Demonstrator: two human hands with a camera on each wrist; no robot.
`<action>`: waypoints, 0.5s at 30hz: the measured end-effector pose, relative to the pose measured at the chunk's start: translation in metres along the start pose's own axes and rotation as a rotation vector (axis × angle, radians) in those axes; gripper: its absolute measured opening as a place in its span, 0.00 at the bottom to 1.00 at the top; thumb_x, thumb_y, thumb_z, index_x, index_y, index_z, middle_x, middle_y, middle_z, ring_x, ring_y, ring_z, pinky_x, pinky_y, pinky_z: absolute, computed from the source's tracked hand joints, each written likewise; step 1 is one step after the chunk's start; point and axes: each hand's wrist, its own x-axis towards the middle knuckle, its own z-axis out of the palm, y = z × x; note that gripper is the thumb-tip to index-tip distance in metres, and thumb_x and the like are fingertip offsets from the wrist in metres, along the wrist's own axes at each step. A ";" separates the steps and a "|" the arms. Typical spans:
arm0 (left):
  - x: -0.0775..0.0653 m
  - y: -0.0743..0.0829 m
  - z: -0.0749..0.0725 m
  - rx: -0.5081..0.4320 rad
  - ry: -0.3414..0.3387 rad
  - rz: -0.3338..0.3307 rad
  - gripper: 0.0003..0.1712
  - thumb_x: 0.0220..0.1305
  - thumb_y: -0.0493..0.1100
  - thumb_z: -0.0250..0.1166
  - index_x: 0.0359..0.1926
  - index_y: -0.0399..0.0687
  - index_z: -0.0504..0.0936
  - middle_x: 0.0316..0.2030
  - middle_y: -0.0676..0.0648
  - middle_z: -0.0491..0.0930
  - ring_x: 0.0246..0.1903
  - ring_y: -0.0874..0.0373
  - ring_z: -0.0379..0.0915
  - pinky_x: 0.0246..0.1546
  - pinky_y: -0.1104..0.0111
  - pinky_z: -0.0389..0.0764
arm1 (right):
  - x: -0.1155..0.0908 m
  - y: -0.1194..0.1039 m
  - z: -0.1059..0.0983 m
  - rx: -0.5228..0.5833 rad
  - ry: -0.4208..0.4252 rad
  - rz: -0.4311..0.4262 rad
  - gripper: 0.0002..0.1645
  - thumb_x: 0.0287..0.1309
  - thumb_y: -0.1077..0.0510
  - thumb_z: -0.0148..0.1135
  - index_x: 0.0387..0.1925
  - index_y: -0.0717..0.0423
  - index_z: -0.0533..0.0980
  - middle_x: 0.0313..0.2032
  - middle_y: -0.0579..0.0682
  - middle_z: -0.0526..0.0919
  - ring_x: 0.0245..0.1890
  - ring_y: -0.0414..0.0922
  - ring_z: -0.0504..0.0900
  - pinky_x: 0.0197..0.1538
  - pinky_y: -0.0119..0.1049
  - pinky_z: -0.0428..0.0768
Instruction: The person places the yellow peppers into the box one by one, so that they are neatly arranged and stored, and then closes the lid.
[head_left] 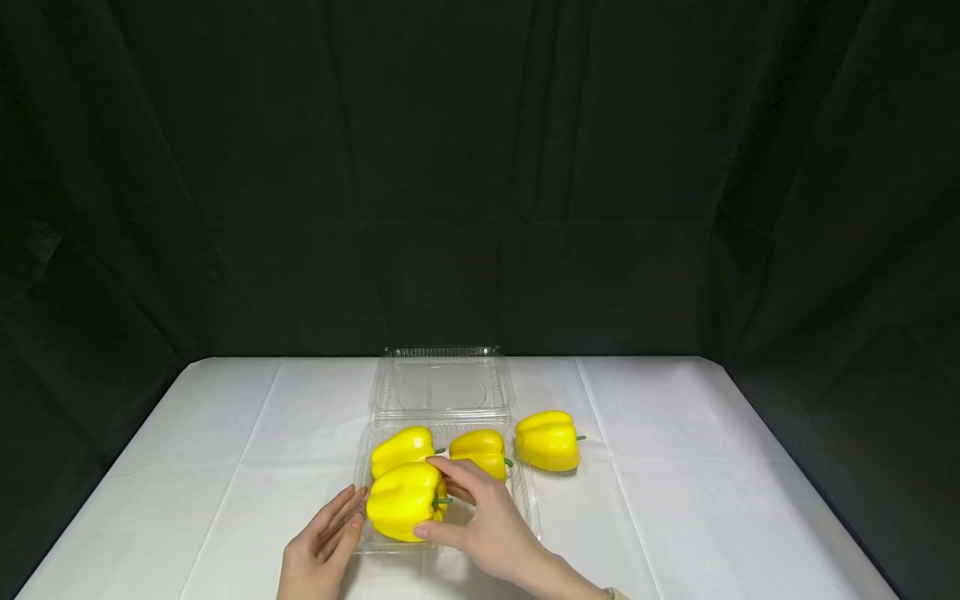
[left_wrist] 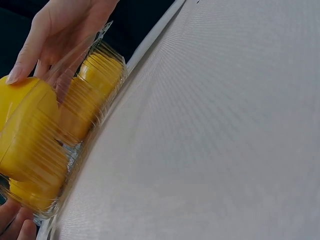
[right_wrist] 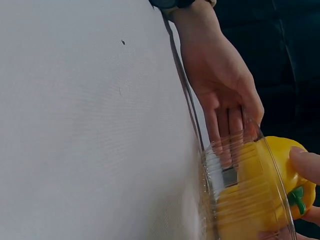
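Crosswise runs front pepper's (head_left: pixel 403 502) long axis, stem rightward; right fingers (head_left: pixel 444 532) clamp it, left fingers (head_left: pixel 347 537) extended at container (head_left: pixel 528 504).

Yellow is shown by the peppers (head_left: pixel 401 504) (green by their stems (head_left: pixel 444 501)), white by the counter (head_left: pixel 705 500), black by the curtain (head_left: pixel 450 167).

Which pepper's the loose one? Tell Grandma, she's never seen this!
On the white table, find the open clear box. Right of it lies a yellow pepper, its green stem pointing right. Only this one rests directly on the table; the other three peppers are in or over the box.
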 end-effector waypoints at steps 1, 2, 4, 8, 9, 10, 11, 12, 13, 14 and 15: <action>0.000 0.000 0.000 -0.002 0.000 0.000 0.23 0.70 0.39 0.62 0.65 0.39 0.75 0.57 0.42 0.82 0.55 0.51 0.81 0.51 0.75 0.84 | 0.000 0.000 0.000 -0.003 -0.002 0.005 0.44 0.50 0.47 0.78 0.68 0.51 0.70 0.61 0.49 0.77 0.60 0.47 0.79 0.65 0.32 0.78; 0.000 0.000 0.000 -0.004 0.002 0.001 0.23 0.70 0.39 0.62 0.64 0.39 0.75 0.57 0.42 0.82 0.55 0.51 0.81 0.51 0.75 0.84 | 0.000 0.000 0.000 -0.003 -0.003 0.007 0.44 0.50 0.48 0.78 0.68 0.51 0.70 0.61 0.49 0.77 0.60 0.47 0.79 0.65 0.32 0.78; 0.000 0.000 0.001 -0.007 0.002 0.010 0.23 0.71 0.39 0.62 0.64 0.39 0.75 0.57 0.41 0.82 0.55 0.50 0.81 0.51 0.75 0.84 | -0.001 -0.001 0.001 -0.002 -0.010 0.006 0.44 0.50 0.49 0.78 0.67 0.51 0.71 0.60 0.49 0.77 0.60 0.47 0.78 0.65 0.32 0.79; -0.001 0.000 0.001 -0.008 0.009 0.031 0.24 0.71 0.41 0.63 0.64 0.38 0.75 0.56 0.40 0.82 0.55 0.50 0.81 0.50 0.76 0.84 | -0.001 0.000 0.002 -0.045 -0.024 -0.031 0.43 0.48 0.49 0.79 0.66 0.52 0.72 0.59 0.48 0.77 0.60 0.46 0.78 0.64 0.31 0.79; -0.001 0.000 0.001 -0.008 0.009 0.036 0.24 0.71 0.41 0.63 0.64 0.37 0.75 0.56 0.40 0.82 0.55 0.49 0.81 0.51 0.76 0.84 | -0.001 0.000 0.002 -0.054 -0.026 -0.040 0.44 0.48 0.49 0.79 0.66 0.52 0.72 0.59 0.47 0.77 0.60 0.46 0.78 0.65 0.31 0.79; -0.001 0.000 0.001 -0.009 0.012 0.037 0.24 0.71 0.42 0.63 0.64 0.38 0.75 0.56 0.40 0.82 0.55 0.49 0.81 0.50 0.76 0.84 | -0.001 0.001 0.002 -0.065 -0.028 -0.048 0.44 0.48 0.49 0.79 0.66 0.52 0.72 0.59 0.47 0.77 0.60 0.46 0.78 0.65 0.31 0.78; -0.001 0.000 0.001 -0.011 0.014 0.037 0.24 0.71 0.42 0.63 0.64 0.38 0.76 0.56 0.40 0.82 0.55 0.50 0.81 0.50 0.77 0.84 | -0.001 0.001 0.002 -0.074 -0.027 -0.051 0.44 0.48 0.48 0.79 0.66 0.52 0.72 0.59 0.47 0.76 0.60 0.45 0.78 0.65 0.30 0.78; -0.001 -0.001 0.001 -0.013 0.015 0.038 0.24 0.71 0.42 0.63 0.64 0.38 0.76 0.56 0.40 0.82 0.55 0.50 0.81 0.50 0.77 0.84 | -0.001 0.001 0.002 -0.070 -0.027 -0.049 0.44 0.49 0.47 0.79 0.66 0.53 0.72 0.59 0.47 0.76 0.60 0.45 0.77 0.65 0.30 0.78; -0.001 -0.001 0.001 -0.015 0.016 0.037 0.24 0.71 0.43 0.63 0.64 0.38 0.76 0.56 0.40 0.82 0.55 0.50 0.81 0.50 0.77 0.84 | -0.001 0.001 0.002 -0.065 -0.026 -0.045 0.43 0.49 0.47 0.78 0.66 0.53 0.72 0.60 0.47 0.76 0.60 0.44 0.77 0.65 0.30 0.78; -0.001 -0.001 0.001 -0.017 0.017 0.037 0.24 0.71 0.43 0.63 0.64 0.38 0.76 0.56 0.40 0.82 0.54 0.50 0.81 0.50 0.78 0.84 | -0.002 0.001 0.002 -0.058 -0.025 -0.037 0.43 0.50 0.47 0.78 0.65 0.54 0.72 0.60 0.47 0.76 0.60 0.44 0.77 0.65 0.30 0.78; -0.001 -0.001 0.001 -0.019 0.017 0.038 0.24 0.71 0.43 0.64 0.64 0.38 0.76 0.56 0.40 0.82 0.54 0.51 0.82 0.50 0.78 0.84 | -0.002 0.000 0.002 -0.052 -0.024 -0.028 0.42 0.51 0.46 0.77 0.65 0.54 0.72 0.60 0.48 0.76 0.61 0.44 0.77 0.65 0.30 0.78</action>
